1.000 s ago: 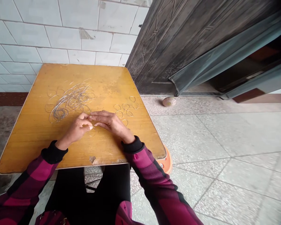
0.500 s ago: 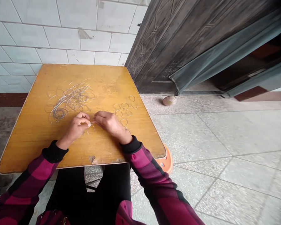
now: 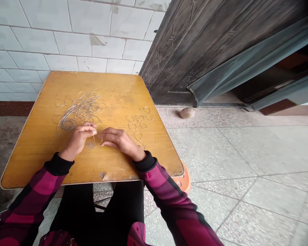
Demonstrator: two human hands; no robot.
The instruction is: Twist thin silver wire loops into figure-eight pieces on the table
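A thin piece of wire (image 3: pixel 94 138), bent into a curve, is between my two hands above the table. My left hand (image 3: pixel 78 139) pinches it between thumb and fingertips. On its other side, my right hand (image 3: pixel 120 139) has bent fingers closed at the wire; the exact contact is too small to make out. Just beyond my left hand lies a tangled pile of wires (image 3: pixel 79 109), some straight, others curled. To the right of my right hand, several wire loops (image 3: pixel 132 126) are spread out, some shaped like a figure eight.
The yellow wooden table (image 3: pixel 118 92) has worn patches and a chipped near edge. White wall tiles (image 3: pixel 74 41) stand behind it, with a dark carved door (image 3: pixel 169 61) to the right. An orange stool (image 3: pixel 185 179) shows under the right corner. A roundish object (image 3: pixel 187 113) lies on the floor.
My right hand has turned a little, its thumb and fingers less tightly bunched. My left hand has shifted slightly left, still pinching the wire. The view has moved slightly.
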